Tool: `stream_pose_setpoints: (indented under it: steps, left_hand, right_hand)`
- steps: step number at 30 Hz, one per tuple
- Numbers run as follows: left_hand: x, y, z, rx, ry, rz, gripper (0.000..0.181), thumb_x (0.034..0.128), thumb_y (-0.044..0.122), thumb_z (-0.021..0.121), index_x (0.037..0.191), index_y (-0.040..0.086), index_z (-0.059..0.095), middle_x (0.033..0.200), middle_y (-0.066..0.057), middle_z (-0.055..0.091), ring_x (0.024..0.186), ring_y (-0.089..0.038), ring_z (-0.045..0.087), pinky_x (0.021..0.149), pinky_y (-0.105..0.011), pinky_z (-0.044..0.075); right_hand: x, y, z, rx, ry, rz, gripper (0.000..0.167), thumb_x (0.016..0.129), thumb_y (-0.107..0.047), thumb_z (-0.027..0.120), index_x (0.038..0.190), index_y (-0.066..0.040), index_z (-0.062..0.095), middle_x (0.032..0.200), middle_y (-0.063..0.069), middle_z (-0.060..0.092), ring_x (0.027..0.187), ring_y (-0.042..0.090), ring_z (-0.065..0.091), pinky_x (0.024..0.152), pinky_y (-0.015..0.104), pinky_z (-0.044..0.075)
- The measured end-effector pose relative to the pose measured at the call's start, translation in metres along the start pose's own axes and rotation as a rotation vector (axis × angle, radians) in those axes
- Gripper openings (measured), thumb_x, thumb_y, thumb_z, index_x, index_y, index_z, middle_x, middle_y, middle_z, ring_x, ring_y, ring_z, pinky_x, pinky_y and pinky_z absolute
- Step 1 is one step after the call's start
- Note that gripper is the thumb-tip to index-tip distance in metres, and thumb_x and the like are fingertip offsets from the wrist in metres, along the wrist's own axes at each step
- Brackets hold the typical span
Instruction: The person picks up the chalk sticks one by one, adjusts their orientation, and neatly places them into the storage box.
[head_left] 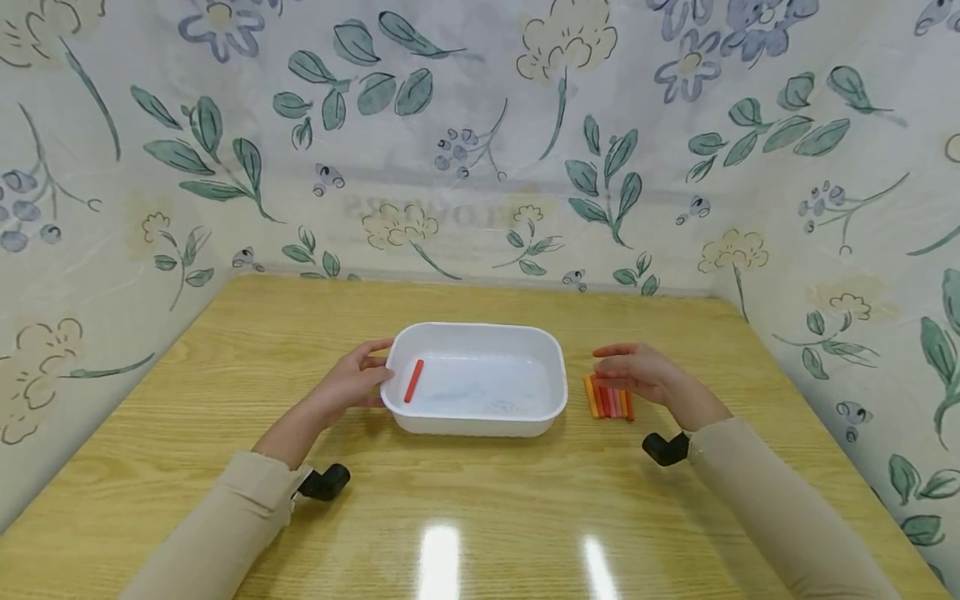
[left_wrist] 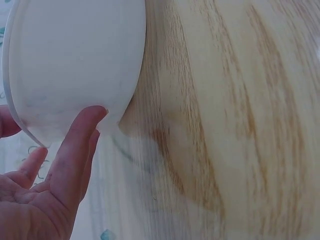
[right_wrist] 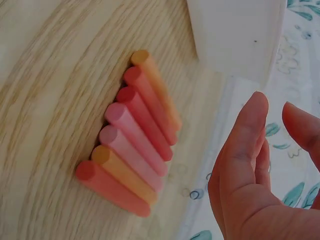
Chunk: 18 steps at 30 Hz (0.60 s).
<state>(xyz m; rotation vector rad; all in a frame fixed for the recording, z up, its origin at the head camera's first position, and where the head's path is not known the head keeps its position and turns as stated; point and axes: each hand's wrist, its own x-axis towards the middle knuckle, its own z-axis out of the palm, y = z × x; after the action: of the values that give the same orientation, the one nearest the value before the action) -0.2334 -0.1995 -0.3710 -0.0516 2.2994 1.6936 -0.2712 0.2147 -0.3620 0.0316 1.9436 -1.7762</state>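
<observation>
A white plastic tray (head_left: pixel 480 425) stands on the table with a red stick (head_left: pixel 414 381), chalk-like, lying inside near its left end. My left hand (head_left: pixel 352 379) holds the tray's left end, one fingertip over the rim and other fingers against the outer wall (left_wrist: pixel 75 55). To the tray's right, several round chalk-like sticks (right_wrist: pixel 135 135) in red, pink and orange lie side by side in a row. Just above and beside them hovers my right hand (head_left: pixel 645 373), thumb and fingers apart with nothing between them. In the head view it covers the row's far end.
The wood-grain table (head_left: pixel 480 517) carries the tray and the sticks. Floral-print sheeting (head_left: pixel 480 150) closes off the back and both sides. A black wrist-mounted device (head_left: pixel 326 482) sits under the left sleeve, and a similar black device (head_left: pixel 666 448) under the right.
</observation>
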Motion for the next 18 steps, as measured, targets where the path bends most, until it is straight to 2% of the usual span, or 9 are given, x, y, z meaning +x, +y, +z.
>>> stream_pose_setpoints:
  steps: [4, 8, 15, 18]
  left_hand:
    - [0.000, 0.001, 0.000, -0.002, -0.001, -0.001, 0.059, 0.0948, 0.007, 0.045, 0.147, 0.007, 0.020, 0.141, -0.028, 0.029, 0.122, -0.043, 0.039, 0.077, -0.042, 0.055]
    - [0.000, 0.000, 0.000, 0.000, 0.004, -0.001, 0.058, 0.0952, 0.008, 0.046, 0.147, 0.008, 0.021, 0.140, -0.028, 0.030, 0.121, -0.043, 0.039, 0.077, -0.041, 0.055]
    - [-0.001, 0.000, 0.000, 0.006, 0.005, 0.005, 0.058, 0.0953, 0.008, 0.046, 0.147, 0.008, 0.021, 0.139, -0.027, 0.031, 0.118, -0.042, 0.043, 0.076, -0.041, 0.055]
    - [-0.001, -0.001, 0.000, 0.004, 0.003, 0.010, 0.058, 0.0952, 0.008, 0.047, 0.147, 0.008, 0.021, 0.139, -0.027, 0.032, 0.117, -0.042, 0.045, 0.076, -0.041, 0.055]
  right_hand:
    - [-0.003, 0.002, -0.006, -0.006, 0.014, -0.012, 0.057, 0.091, 0.000, 0.053, 0.138, 0.015, 0.025, 0.116, 0.025, 0.048, 0.087, 0.017, 0.062, 0.090, 0.036, 0.048]
    - [-0.007, 0.006, -0.013, -0.039, 0.033, -0.015, 0.058, 0.091, -0.002, 0.053, 0.138, 0.014, 0.025, 0.117, 0.022, 0.049, 0.087, 0.014, 0.061, 0.090, 0.034, 0.049]
    - [-0.011, 0.014, -0.027, -0.076, 0.107, 0.031, 0.058, 0.090, -0.002, 0.057, 0.138, 0.014, 0.027, 0.099, 0.008, 0.057, 0.082, 0.012, 0.061, 0.087, 0.032, 0.050]
    - [-0.013, 0.017, -0.030, -0.076, 0.114, 0.037, 0.059, 0.089, -0.001, 0.057, 0.137, 0.015, 0.026, 0.094, 0.007, 0.059, 0.080, 0.011, 0.062, 0.087, 0.032, 0.050]
